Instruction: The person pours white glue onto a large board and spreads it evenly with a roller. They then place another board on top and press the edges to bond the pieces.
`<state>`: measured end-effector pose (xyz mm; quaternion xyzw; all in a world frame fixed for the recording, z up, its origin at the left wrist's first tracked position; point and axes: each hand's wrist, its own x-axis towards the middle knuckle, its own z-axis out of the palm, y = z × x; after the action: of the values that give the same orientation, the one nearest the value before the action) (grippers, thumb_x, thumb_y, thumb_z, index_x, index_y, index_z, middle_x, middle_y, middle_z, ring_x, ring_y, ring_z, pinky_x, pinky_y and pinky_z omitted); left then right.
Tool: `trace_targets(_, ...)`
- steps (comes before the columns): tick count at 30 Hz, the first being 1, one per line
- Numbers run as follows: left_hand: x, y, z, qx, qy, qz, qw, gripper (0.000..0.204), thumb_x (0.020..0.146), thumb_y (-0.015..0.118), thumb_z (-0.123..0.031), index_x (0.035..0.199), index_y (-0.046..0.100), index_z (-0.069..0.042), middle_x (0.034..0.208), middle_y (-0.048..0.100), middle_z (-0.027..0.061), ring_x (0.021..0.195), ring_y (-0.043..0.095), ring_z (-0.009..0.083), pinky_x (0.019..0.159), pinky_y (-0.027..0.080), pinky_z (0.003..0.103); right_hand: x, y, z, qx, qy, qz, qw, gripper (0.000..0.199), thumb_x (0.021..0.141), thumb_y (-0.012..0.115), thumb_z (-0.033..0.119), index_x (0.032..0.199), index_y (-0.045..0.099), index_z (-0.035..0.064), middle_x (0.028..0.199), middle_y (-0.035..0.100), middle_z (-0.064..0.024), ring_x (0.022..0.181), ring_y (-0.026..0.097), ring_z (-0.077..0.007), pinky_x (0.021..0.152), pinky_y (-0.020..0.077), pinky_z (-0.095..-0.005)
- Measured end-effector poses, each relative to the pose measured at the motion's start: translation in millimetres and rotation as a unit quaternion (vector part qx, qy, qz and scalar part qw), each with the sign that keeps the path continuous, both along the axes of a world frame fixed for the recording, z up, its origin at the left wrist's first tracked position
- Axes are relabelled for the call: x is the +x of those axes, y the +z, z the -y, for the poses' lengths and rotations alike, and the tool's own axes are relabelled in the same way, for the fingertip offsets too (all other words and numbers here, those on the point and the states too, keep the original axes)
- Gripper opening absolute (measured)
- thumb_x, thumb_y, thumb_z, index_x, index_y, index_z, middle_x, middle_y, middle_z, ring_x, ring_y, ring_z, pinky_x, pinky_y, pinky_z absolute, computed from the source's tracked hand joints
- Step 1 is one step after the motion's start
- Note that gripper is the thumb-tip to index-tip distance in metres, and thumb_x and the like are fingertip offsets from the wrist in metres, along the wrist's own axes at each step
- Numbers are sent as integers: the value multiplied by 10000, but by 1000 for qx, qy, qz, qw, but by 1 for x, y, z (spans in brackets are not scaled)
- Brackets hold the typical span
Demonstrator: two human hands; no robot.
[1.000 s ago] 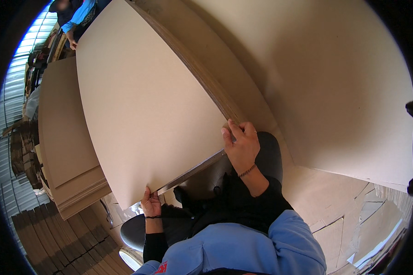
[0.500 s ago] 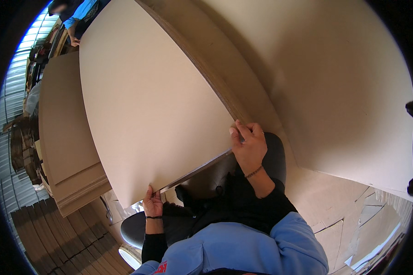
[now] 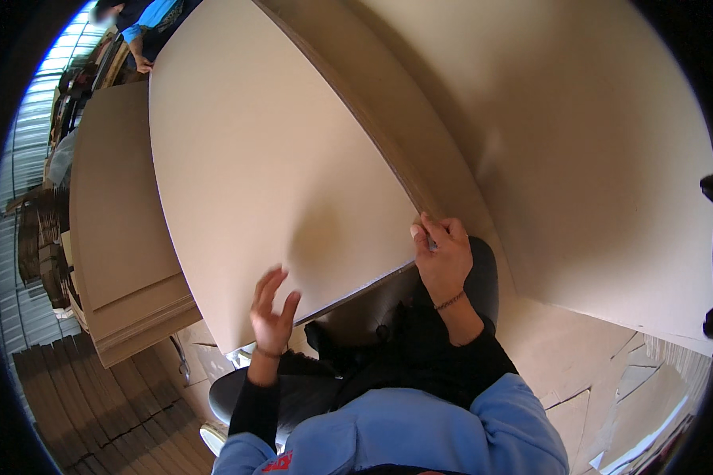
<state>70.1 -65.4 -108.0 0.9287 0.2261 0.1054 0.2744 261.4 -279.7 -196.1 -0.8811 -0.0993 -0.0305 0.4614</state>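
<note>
A large pale brown cardboard sheet lies in front of me on a stack whose layered edge shows along its right side. At its near right corner my right hand is closed, thumb and fingers pinching the corner. My left hand hovers over the near edge, left of the middle, fingers apart and holding nothing. It casts a soft shadow on the sheet. At the far left edge of the same sheet, a co-worker's hand touches the rim.
To the left stands a lower stack of brown cardboard sheets, with bundled flat cardboard on the floor nearer me. A big cardboard panel takes up the right side. Cut cardboard pieces lie at the lower right.
My left hand has let go of the near edge and lifted, fingers spreading. The sheet and my right hand have shifted slightly right in view.
</note>
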Motion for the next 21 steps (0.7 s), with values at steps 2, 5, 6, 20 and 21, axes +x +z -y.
trace_targets(2,34,-18,-13,54,-70,-37,995,525,863,663,-293,1336,511,-125,1463,361,153,1368,308,341,1092,289,446,0,-1,1,-2,3,-1,1000,226,754,736,208,964,721,124,816,564,-63,738,578,-236,630,490,-344)
trace_targets(5,62,-43,-14,202,-118,-151,960,606,882,569,-480,1413,424,-226,1547,191,125,1426,146,343,1139,119,493,0,-1,2,-35,6,-6,999,229,755,733,211,968,720,128,822,566,-68,746,578,-239,634,488,-349)
trace_targets(6,63,-47,-13,200,-111,-160,960,624,881,532,-523,1423,405,-242,1552,167,123,1431,122,336,1137,86,505,0,0,2,-38,7,1,999,220,755,733,216,958,723,130,823,566,-69,745,578,-240,631,487,-352)
trace_targets(20,60,-51,-8,196,-85,-212,954,655,867,475,-611,1448,329,-347,1569,113,87,1444,73,308,1144,24,508,68,58,-146,-145,202,211,945,602,939,443,377,1445,307,81,1480,326,-135,1387,255,-287,1121,111,-532)
trace_targets(21,61,-50,-7,184,-78,-220,955,650,871,468,-613,1448,325,-349,1570,109,83,1446,68,301,1146,18,503,72,53,-163,-136,204,247,938,617,952,407,398,1464,269,82,1513,276,-136,1415,206,-282,1131,71,-543)
